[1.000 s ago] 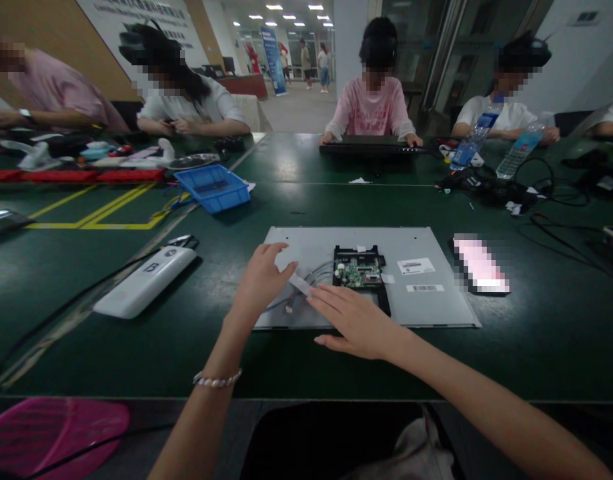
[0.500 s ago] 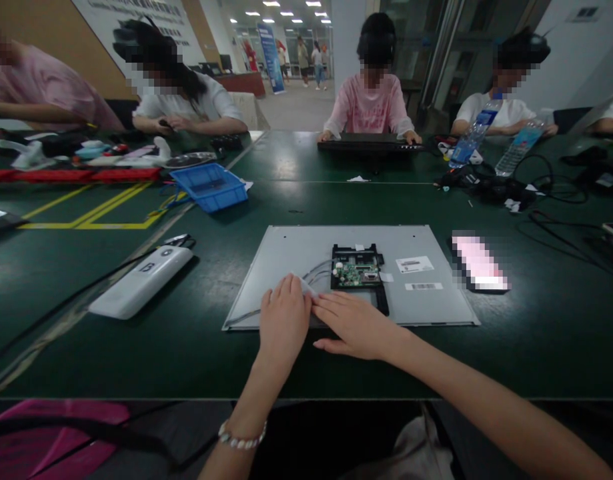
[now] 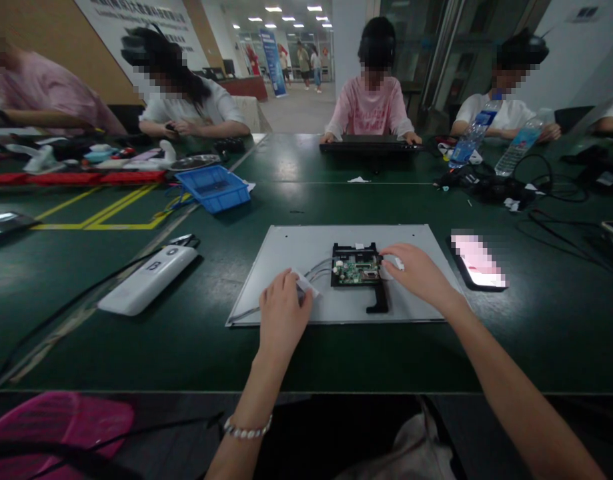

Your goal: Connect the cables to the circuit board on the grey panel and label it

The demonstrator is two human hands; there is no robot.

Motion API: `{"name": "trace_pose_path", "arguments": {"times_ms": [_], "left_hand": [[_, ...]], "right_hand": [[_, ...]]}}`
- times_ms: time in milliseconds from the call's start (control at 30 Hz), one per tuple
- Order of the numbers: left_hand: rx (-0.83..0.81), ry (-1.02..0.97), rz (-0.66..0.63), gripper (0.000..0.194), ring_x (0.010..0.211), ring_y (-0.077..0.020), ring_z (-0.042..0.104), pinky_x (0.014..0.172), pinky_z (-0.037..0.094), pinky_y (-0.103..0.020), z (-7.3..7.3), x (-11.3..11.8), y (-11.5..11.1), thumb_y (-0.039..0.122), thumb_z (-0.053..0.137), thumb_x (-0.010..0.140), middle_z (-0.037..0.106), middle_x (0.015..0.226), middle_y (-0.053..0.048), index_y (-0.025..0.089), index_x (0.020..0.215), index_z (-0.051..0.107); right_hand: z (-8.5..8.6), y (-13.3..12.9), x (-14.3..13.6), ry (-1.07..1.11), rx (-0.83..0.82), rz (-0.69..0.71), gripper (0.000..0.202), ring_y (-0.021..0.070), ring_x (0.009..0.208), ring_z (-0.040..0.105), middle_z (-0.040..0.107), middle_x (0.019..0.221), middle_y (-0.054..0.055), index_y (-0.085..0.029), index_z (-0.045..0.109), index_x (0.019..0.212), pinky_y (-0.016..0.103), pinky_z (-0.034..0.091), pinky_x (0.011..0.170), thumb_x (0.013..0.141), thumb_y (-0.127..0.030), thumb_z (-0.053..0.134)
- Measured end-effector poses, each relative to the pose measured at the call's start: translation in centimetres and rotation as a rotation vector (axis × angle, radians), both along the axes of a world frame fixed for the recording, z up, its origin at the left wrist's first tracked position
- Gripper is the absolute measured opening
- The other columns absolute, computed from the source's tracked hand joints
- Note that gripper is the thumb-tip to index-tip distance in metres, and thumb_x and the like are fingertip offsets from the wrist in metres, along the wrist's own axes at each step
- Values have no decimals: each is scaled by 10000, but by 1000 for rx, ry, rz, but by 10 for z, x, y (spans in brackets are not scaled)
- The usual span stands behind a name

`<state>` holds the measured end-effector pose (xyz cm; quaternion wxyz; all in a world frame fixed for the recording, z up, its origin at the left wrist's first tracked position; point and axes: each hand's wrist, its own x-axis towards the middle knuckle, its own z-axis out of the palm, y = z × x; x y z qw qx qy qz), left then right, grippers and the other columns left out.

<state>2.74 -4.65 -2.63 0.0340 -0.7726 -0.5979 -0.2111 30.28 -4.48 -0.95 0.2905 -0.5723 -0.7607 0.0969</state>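
Note:
A grey metal panel lies flat on the green table in front of me. A black frame holding a small green circuit board sits at its middle, with thin wires running left from it. My left hand rests on the panel's near edge, fingers pressing a white tape strip over the wires. My right hand lies on the panel just right of the board, fingers touching a small white piece by the board's right edge.
A lit phone lies right of the panel, a white power bank to its left, a blue tray further back. Cables and water bottles crowd the right. Other people sit around the table. A pink object is at lower left.
My right hand moved from the panel's near middle to the right side of the circuit board. My left hand shifted to the tape over the wires and stays there.

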Motion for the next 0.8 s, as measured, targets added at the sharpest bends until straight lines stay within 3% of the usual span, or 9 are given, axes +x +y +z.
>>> {"name": "trace_pose_path", "arguments": {"times_ms": [167,467,800], "left_hand": [[119,-59,-111,207,1210,-295,430,999,353,-470,5,2,-3,234,494,861,454,1273,-152,182,1061,484],[98,16,-247,286,1217,-294,410,1007,349,-480,5,6,-8,287,513,868,480,1241,-146,178,1131,484],[20,47,-230,268,1115,-282,501,950,406,-456,3,2,-6,205,501,827,547,1184,-115,192,1092,538]], "right_hand": [[-15,10,34,127,-214,-48,269,198,867,620,656,1007,100,-165,660,1025,348,493,772,797,-247,544],[-28,11,16,92,-181,48,225,181,801,596,621,922,64,-196,683,932,327,484,711,718,-240,630],[-26,12,14,132,-217,18,98,161,740,601,647,845,49,-185,668,801,304,470,675,752,-209,586]]}}
